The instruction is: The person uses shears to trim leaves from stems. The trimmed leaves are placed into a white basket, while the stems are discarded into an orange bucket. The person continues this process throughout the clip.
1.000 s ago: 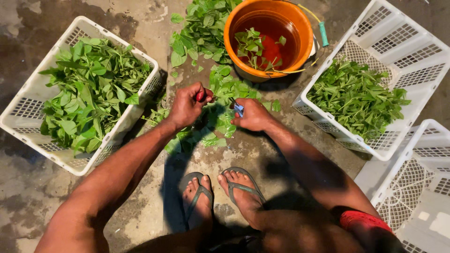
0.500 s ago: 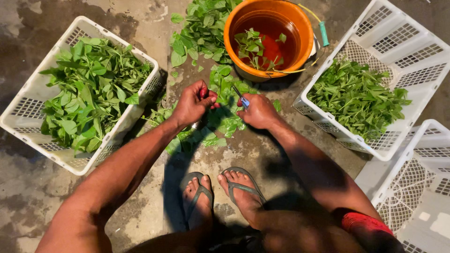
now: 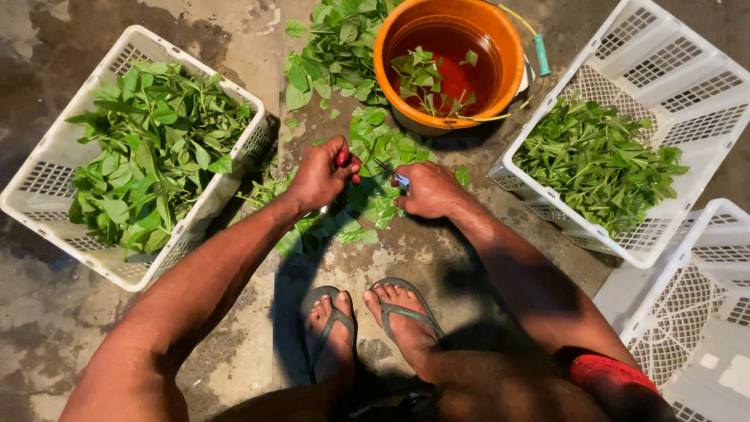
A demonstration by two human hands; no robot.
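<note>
1. Since half a second ago, little has been shifted; both hands have been kept close together over the loose leaves (image 3: 375, 168).
2. A finger could be nicked, judging by the small blade (image 3: 397, 177) pointed toward the left hand (image 3: 322, 173).
3. Left hand is curled shut on a red-tipped stem (image 3: 344, 156); right hand (image 3: 426, 190) is clamped on the blade; orange bucket (image 3: 512, 66) lies beyond them.

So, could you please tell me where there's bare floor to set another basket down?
Bare concrete lies below the left basket, beside the left forearm, and at top left above that basket. It is crowded between the orange bucket, loose leaves and both hands, left hand and right hand. The right baskets sit close together.
</note>
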